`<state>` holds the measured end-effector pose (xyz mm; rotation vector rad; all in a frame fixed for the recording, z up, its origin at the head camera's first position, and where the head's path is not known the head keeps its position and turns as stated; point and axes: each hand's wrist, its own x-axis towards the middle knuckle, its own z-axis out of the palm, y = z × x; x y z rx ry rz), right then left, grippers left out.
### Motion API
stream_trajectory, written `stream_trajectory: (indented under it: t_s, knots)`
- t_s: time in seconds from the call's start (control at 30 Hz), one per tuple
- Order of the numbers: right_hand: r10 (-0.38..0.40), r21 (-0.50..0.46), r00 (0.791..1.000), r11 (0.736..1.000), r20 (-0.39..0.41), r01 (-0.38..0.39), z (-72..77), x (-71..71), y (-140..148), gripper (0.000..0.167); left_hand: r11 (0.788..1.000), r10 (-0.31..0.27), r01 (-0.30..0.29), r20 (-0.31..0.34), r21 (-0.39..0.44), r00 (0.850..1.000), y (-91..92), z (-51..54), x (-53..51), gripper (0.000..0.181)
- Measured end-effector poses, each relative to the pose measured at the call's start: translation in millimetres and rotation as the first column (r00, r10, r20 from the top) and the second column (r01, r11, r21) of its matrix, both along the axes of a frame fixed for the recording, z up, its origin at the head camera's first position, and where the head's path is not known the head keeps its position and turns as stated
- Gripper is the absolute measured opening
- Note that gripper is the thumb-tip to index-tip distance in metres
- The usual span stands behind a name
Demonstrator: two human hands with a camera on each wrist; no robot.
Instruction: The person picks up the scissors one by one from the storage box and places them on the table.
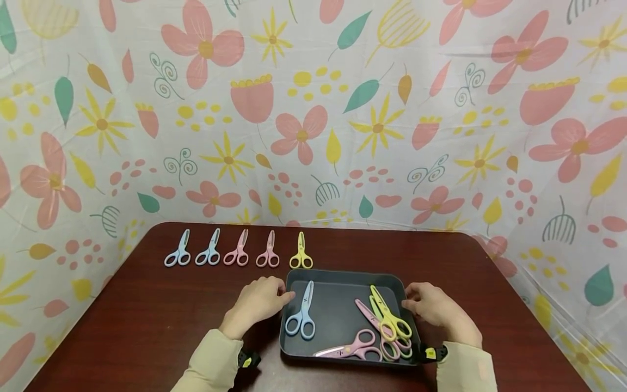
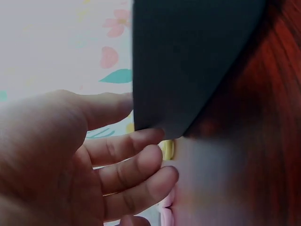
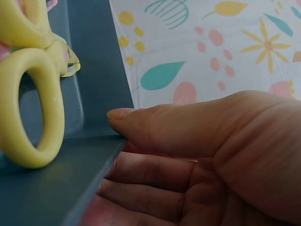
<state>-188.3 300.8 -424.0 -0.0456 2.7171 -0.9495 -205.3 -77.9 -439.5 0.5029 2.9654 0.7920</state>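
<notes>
A dark grey tray (image 1: 338,279) lies on the table between both hands. My left hand (image 1: 262,301) holds its left rim, the thumb over the edge and the fingers (image 2: 141,139) against the outer wall. My right hand (image 1: 436,307) grips the opposite rim, with the thumb (image 3: 155,125) over the edge and the other fingers outside. Inside the tray, blue scissors (image 1: 305,313) lie at the left. Yellow scissors (image 1: 389,316) lie at the right over pink scissors (image 1: 364,310) and partly hidden green ones. Another pair of pink scissors (image 1: 350,348) lies along the near wall.
Several scissors stand in a row along the table's far side: two blue pairs (image 1: 181,250), two pink pairs (image 1: 238,250) and a yellow pair (image 1: 301,253) just behind the tray. A flowered curtain (image 1: 313,136) hangs behind the dark wooden table (image 1: 147,326).
</notes>
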Motion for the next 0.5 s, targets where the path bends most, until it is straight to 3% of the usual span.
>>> stream_trajectory:
  t_s: [0.5]
  knots:
    - [0.005,0.003,1.000,1.000,0.013,-0.005,0.0,-1.6,2,0.026,0.999,0.045,-0.045,0.025,-0.021,0.999,8.9,-16.0,-2.8,0.040]
